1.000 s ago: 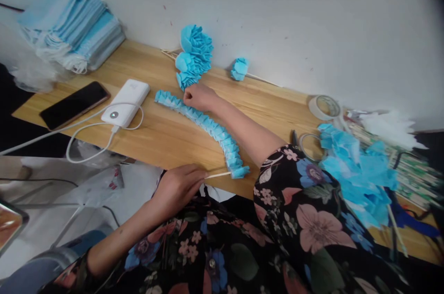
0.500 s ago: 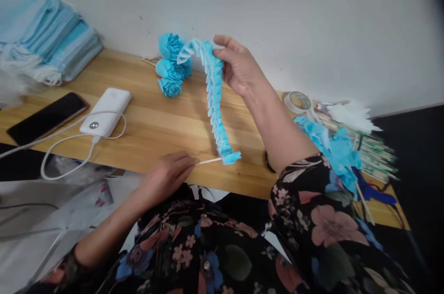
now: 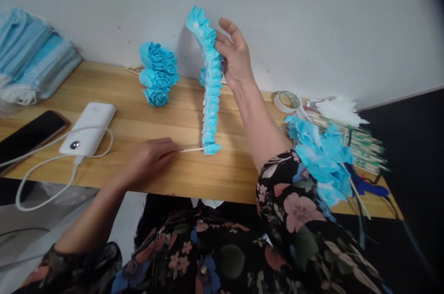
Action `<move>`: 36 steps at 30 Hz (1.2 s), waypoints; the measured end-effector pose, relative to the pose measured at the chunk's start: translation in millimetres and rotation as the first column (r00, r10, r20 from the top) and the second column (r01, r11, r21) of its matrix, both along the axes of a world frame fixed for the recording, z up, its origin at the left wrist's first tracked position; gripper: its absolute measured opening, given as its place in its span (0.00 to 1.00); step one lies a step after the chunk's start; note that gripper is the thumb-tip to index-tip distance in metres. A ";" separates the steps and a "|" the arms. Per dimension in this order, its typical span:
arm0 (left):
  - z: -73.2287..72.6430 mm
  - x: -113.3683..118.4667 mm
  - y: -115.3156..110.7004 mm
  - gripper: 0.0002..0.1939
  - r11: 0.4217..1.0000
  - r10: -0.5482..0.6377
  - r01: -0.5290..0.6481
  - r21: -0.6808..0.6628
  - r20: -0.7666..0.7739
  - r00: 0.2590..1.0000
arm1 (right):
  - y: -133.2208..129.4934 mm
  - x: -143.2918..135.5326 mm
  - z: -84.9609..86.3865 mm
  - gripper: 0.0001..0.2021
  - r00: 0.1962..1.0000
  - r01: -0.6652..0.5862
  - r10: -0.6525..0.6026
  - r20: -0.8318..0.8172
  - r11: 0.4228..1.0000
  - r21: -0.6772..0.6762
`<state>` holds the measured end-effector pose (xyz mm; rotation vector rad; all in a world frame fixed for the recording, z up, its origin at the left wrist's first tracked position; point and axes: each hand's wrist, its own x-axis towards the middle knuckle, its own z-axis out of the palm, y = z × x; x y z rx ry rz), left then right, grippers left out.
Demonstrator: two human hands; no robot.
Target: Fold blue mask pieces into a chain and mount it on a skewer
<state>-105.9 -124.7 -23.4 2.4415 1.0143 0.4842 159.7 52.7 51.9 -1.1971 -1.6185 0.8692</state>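
My left hand (image 3: 151, 159) is closed around a thin white stick (image 3: 192, 149) just above the table's front part. The stick's far end meets the bottom of a long pleated light-blue strip (image 3: 211, 99), which looks like folded paper or fabric. The strip stands nearly upright, its top leaning left against the view of the wall. My right hand (image 3: 237, 55) grips the strip's upper right edge, with some fingers raised; the fingertips behind the strip are hidden. Several blue handmade flowers (image 3: 159, 74) on sticks lie left of the strip, and another blue piece shows partly behind it.
On the left of the wooden table (image 3: 138, 122) are a stack of blue face masks (image 3: 34, 53), a black phone (image 3: 34, 134) and a white power bank (image 3: 88, 127) with a cable. Right lie a tape roll (image 3: 287, 101), crumpled blue pieces (image 3: 321, 157) and a blue-handled tool (image 3: 373, 188).
My right hand has raised the strip's upper part, so its drooping top now stands up. My left hand and the stick have shifted left in view; the camera view has moved too.
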 end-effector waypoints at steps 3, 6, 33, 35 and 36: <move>-3.3 0.2 4.2 0.15 1.000 -0.006 0.006 -0.028 0.007 1.000 | -8.1 -1.1 -4.7 0.47 0.990 0.034 -0.031 -0.135 0.999 0.020; -7.8 -0.5 6.9 0.16 0.999 -0.021 0.022 -0.048 0.015 1.000 | -13.9 -2.2 -5.8 0.50 0.991 0.001 0.004 -0.130 0.999 0.044; -12.9 -9.8 34.7 0.14 0.996 -0.078 0.080 0.043 -0.046 0.996 | -7.1 -2.3 -16.2 0.55 0.995 0.038 -0.050 -0.086 0.990 -0.136; -8.8 -8.5 36.4 0.15 0.995 -0.092 0.094 0.030 -0.063 0.994 | -8.2 -2.3 -13.8 0.55 0.993 0.020 -0.034 -0.112 0.992 -0.122; -6.6 -7.5 37.9 0.15 0.995 -0.096 0.098 0.025 -0.071 0.993 | -8.5 -2.1 -13.2 0.54 0.990 0.012 -0.029 -0.136 0.993 -0.119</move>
